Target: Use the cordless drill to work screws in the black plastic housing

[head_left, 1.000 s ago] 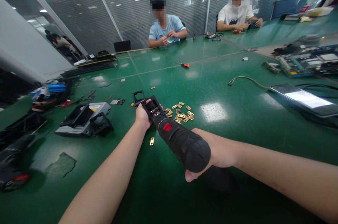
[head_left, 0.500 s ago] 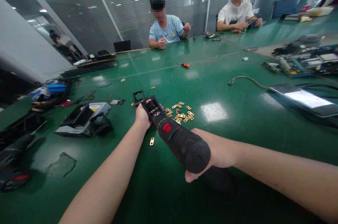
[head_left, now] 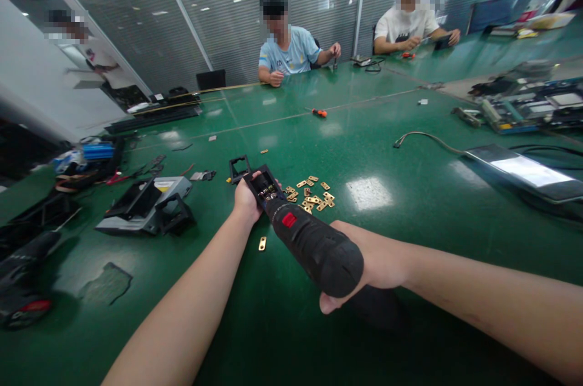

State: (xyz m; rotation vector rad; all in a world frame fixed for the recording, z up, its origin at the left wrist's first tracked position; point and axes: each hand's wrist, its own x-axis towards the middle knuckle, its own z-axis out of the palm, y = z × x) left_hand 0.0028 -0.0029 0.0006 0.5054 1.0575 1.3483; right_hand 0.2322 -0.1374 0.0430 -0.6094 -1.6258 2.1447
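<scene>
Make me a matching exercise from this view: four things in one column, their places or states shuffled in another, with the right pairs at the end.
Things
1. Power drill
2. Black case
3. Gold-coloured plates
4. Grey-and-black casing

Places and states
A. Strewn in a group on the green table
B. Held by the left hand
C. Resting off to the left of both hands
D. Gripped by the right hand

Right pairs: 1-D, 2-B, 3-A, 4-C

Power drill [head_left: 314, 246]: matt plastic. Box-like housing [head_left: 261, 180]: plastic. Two-hole plates [head_left: 313, 199]: shiny, brassy metal. Tabletop [head_left: 387, 116]: smooth, glossy.
</scene>
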